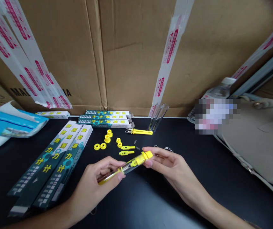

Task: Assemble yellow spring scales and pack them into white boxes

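Note:
My left hand [98, 181] is closed round a clear tube with yellow parts inside [126, 166], held slanting above the black table [150, 197]. My right hand [167, 165] pinches the yellow cap [147, 155] at the tube's upper right end. Just beyond the hands lie loose yellow pieces: rings [99, 146], small caps [108, 135], two flat hooked strips [126, 150] and a longer yellow rod [140, 131]. A tiny metal spring [137, 148] lies near the strips.
Three long dark-green boxes with yellow print [52, 162] lie at the left, more boxes [105, 119] at the back. Cardboard cartons [126, 54] wall the rear. Blue packets [12, 122] sit far left, a plastic bottle [212, 105] and beige bag [258, 140] at the right.

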`<state>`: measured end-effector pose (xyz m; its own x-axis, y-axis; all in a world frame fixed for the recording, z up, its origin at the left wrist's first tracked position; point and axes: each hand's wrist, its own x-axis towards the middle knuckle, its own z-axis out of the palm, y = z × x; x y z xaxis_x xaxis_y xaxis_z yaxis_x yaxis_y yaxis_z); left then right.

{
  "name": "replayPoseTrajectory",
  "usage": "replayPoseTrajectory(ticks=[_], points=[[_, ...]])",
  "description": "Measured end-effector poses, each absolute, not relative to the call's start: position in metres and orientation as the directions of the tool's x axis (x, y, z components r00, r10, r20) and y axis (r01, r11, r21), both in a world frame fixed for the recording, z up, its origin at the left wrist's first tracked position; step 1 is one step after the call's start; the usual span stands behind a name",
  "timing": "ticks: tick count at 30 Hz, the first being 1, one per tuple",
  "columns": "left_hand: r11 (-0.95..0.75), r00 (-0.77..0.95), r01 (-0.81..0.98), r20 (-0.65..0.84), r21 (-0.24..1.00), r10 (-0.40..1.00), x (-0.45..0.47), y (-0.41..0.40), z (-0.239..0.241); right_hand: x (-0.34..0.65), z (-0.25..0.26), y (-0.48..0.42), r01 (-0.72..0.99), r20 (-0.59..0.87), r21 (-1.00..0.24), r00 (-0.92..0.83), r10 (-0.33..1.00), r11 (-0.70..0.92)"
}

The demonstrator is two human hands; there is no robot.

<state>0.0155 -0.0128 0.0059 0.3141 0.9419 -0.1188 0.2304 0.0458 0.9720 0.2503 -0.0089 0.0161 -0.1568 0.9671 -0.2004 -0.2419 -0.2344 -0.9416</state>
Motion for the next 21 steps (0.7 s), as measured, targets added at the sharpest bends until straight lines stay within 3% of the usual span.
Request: replayPoseTrajectory(ticks=[7, 21], points=[[0.074, 0.303, 0.212, -0.138, 0.974, 0.943, 0.012, -0.013, 0.005, 0.236, 0.014, -0.014, -0.391, -0.244, -0.879, -0.126, 0.962, -0.274], [0.056, 0.287, 0.185, -0.108, 0.981, 0.952, 0.012, -0.013, 0.011, 0.231, 0.012, -0.007, -0.431, -0.184, -0.873, -0.147, 0.972, -0.23]])
